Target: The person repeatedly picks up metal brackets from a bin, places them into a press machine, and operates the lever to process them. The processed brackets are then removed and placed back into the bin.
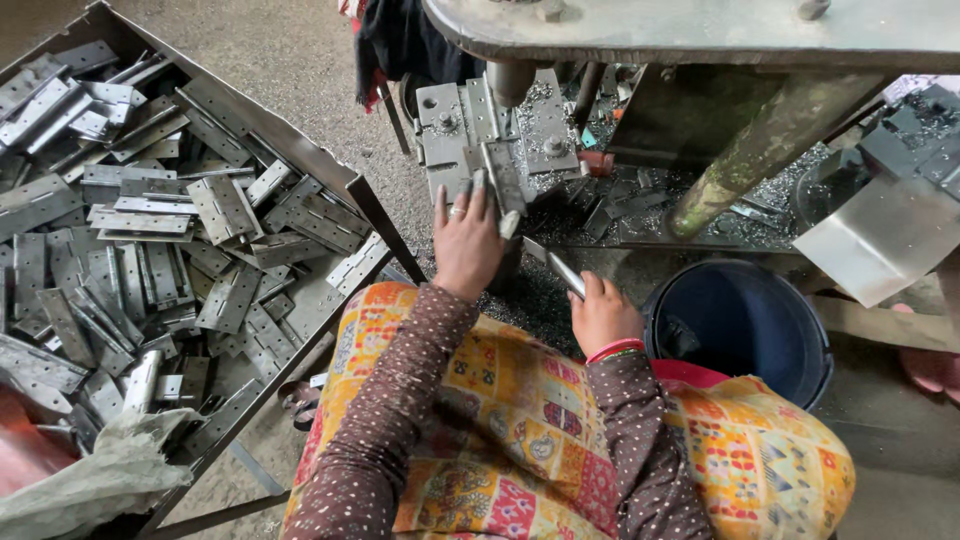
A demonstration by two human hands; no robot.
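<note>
At the press, left hand (467,243) grip clenched on hinge plate (503,178), right hand (603,315) grasping metal strip (555,264).

Tray (372,208) at left heaped with loose metal hinges (222,208); dark blue bucket (740,325) right; grey sack (95,480) bottom-left.

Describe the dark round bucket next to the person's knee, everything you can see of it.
The bucket is round, dark blue and looks like plastic. It stands upright and open on the ground. Its inside is dark, so I cannot tell what it holds. The right hand is just left of its rim, apart from it, and the patterned cloth overlaps its near edge.
</note>
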